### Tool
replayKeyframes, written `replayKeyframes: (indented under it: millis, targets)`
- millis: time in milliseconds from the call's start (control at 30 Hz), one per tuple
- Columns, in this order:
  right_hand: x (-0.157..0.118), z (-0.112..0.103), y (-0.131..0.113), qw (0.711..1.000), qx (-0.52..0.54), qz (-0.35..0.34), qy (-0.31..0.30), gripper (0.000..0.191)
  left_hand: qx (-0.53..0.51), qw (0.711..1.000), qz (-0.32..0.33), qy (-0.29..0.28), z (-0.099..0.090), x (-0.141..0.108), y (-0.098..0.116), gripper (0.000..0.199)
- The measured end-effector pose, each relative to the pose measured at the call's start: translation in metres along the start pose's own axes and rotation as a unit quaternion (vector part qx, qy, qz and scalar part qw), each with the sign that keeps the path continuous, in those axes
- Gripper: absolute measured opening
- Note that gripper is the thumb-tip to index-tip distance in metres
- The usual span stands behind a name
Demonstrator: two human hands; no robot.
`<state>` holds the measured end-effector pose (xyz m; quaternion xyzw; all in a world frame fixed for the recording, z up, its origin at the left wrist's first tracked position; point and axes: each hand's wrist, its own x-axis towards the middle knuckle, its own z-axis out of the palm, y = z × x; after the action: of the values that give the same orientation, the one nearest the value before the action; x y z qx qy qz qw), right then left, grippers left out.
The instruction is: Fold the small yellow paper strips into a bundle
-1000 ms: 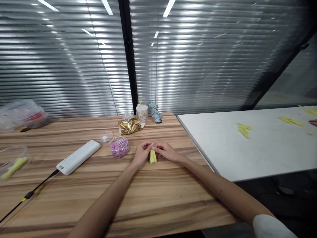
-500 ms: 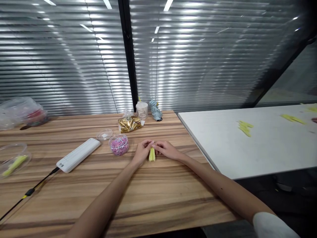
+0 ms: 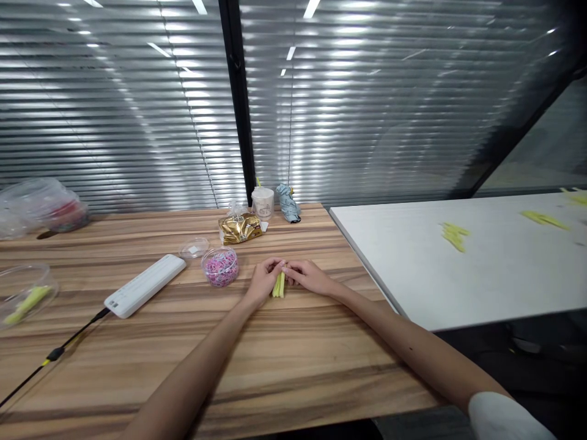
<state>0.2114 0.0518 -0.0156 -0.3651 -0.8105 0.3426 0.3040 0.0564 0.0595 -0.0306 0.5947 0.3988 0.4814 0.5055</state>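
Note:
A small bundle of soft-looking yellow strips (image 3: 278,286) hangs between my hands, just over the wooden table. My left hand (image 3: 265,278) pinches its upper end from the left. From the right, the thumb and fingers of my right hand (image 3: 308,275) close on the same end. Both sets of fingertips meet there and hide the top of the strips. Left of my hands, a clear round tub (image 3: 221,267) holds many small pink and purple rings, perhaps rubber bands. Its likely lid, a clear disc (image 3: 194,247), lies behind it.
A white power strip (image 3: 145,286) with a black cable lies to the left, near a clear container (image 3: 28,296) holding more yellow strips. Behind stand a gold wrapper (image 3: 241,228), a white cup (image 3: 263,203) and a blue-grey crumpled packet (image 3: 288,204). Yellow strips (image 3: 454,236) lie on the white table.
The lower ends of the yellow bundle have swung slightly to the left. Both hands stay in place, fingertips together.

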Motion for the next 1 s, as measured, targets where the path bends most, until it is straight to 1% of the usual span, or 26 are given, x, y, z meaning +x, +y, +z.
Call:
replayKeyframes:
  millis: [600, 1000]
  targets:
    - [-0.0005, -0.0005, 0.0016, 1.000, -0.016, -0.009, -0.004, 0.041, 0.035, 0.999, 0.008, -0.005, -0.0003, 0.0002, 0.0009, 0.024]
    - [-0.0008, -0.0004, 0.0023, 0.999, -0.030, -0.009, -0.003, 0.043, 0.072, 0.997, 0.029, -0.014, -0.0011, -0.0003, 0.0009, 0.025]
